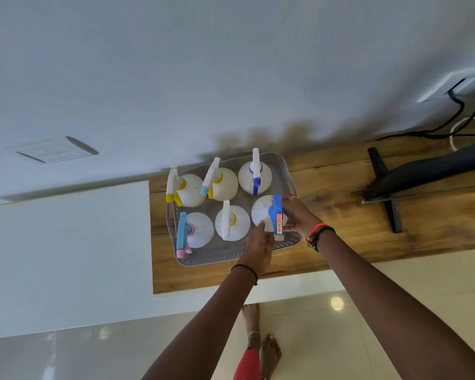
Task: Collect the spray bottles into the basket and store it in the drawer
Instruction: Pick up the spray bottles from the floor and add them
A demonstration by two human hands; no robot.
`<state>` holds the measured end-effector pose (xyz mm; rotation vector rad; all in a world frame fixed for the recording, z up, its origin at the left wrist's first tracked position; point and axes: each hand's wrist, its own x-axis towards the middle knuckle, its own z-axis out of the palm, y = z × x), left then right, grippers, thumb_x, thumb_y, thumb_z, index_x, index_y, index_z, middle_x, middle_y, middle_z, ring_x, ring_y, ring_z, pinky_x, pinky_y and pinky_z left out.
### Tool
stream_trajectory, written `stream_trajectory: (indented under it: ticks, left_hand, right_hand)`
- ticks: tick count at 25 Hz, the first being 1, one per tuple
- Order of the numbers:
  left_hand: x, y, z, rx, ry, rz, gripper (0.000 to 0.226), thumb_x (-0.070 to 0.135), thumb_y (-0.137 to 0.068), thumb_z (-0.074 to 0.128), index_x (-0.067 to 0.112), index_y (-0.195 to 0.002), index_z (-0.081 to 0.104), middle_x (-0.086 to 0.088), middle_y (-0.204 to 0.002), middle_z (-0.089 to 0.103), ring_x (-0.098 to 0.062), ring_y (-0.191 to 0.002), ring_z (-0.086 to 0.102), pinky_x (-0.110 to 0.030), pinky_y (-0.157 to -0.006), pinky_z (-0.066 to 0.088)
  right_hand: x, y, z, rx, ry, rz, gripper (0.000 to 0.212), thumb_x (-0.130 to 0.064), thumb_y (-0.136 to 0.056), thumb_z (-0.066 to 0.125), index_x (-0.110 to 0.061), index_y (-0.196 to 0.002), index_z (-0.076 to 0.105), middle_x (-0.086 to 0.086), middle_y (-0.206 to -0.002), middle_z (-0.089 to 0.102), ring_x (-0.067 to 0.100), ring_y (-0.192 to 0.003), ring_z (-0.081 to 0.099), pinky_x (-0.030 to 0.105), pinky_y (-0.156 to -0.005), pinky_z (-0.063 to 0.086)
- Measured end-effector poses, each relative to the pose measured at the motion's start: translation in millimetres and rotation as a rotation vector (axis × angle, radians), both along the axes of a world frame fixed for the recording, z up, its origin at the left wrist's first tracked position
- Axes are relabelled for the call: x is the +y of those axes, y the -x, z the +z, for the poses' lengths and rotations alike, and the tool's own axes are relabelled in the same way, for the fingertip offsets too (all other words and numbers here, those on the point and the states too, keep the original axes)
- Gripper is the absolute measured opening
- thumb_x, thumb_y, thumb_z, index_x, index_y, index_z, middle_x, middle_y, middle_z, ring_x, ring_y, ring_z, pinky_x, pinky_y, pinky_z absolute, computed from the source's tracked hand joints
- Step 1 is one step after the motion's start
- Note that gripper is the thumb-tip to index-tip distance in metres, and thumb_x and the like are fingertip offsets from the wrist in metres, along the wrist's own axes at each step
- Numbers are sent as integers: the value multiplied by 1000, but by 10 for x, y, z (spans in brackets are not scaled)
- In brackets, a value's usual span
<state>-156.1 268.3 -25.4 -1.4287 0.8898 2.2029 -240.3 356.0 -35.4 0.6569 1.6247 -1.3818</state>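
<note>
A grey perforated basket (281,167) sits on the left end of a wooden cabinet top (327,215). Several white spray bottles stand upright in it in two rows. The front right one, a white bottle with a blue trigger head (261,212), is held between both hands. My right hand (298,216) grips its blue head and right side. My left hand (258,246) presses its fingers against the bottle's near left side. Other bottles have a yellow-tipped head (173,185), a light blue and pink head (183,233) and a dark blue trigger (256,174).
A dark monitor on a black stand (387,187) occupies the right part of the cabinet top, with black and white cables (455,124) running to a wall socket behind it. The white wall is close behind the basket. Glossy floor tiles and my bare feet (261,338) lie below.
</note>
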Motion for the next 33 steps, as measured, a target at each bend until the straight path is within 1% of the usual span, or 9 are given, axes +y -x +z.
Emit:
stream_trajectory:
  ticks: [2,8,10,14,19,24,26,29,33]
  left_hand:
    - [-8,8,-84,-1,-14,13,43,22,-103,38,1,-140,37,-20,-122,56,-26,-117,54,-34,-109,39]
    - [-21,-12,-269,6,-26,-5,37,24,-101,42,4,-133,45,-8,-97,62,-16,-91,61,-32,-105,44]
    - [-15,-3,-288,-7,-37,9,28,25,-101,43,6,-121,51,-8,-95,62,-15,-89,61,-33,-108,42]
    - [10,11,-265,-48,-65,42,20,24,-102,40,14,-93,54,-9,-91,59,-14,-84,59,-28,-95,48]
    - [37,23,-223,-58,-83,66,17,23,-102,40,8,-108,48,-10,-91,56,-15,-84,57,-31,-110,38]
    - [42,12,-203,-53,-72,74,18,23,-102,40,10,-115,44,-11,-91,55,-16,-88,57,-31,-111,38]
    - [36,8,-216,-44,-56,78,19,22,-102,40,10,-117,44,-11,-91,55,-15,-83,56,-31,-106,42]
    - [32,-25,-193,-31,-23,62,22,18,-102,38,8,-119,47,-10,-93,56,-14,-82,54,-24,-84,48]
    - [59,-110,-129,-52,152,-22,27,10,-100,36,15,-78,51,-5,-74,48,-11,-67,45,-20,-63,38]
  right_hand:
    - [-24,31,-46,0,-1,31,45,-25,-90,60,-11,-131,47,15,-132,54,32,-117,56,48,-93,52]
    - [-59,79,-116,-17,-39,56,45,-30,-93,58,-11,-133,48,17,-133,55,35,-122,55,52,-95,51]
    - [-57,99,-113,-13,-44,72,45,-31,-93,57,-11,-133,48,17,-132,55,35,-121,55,52,-95,51]
    - [-58,128,-101,3,-34,106,44,-31,-94,55,-11,-133,49,17,-132,56,37,-121,56,53,-97,50]
    - [-78,112,-94,13,-41,121,43,-32,-95,52,-11,-133,49,17,-133,54,36,-122,54,55,-99,48]
    - [-87,102,-73,17,-26,149,44,-31,-97,49,-8,-134,49,19,-135,52,37,-124,52,54,-100,47]
    - [-101,92,-69,27,-28,132,44,-31,-99,46,-7,-135,49,19,-136,52,35,-122,53,48,-96,48]
    - [-102,54,-75,74,-115,55,47,-35,-99,43,-6,-135,50,17,-127,55,33,-114,56,41,-88,48]
    - [33,-85,-61,179,-233,-105,30,-31,-96,49,-4,-103,59,17,-100,57,25,-93,54,36,-77,43]
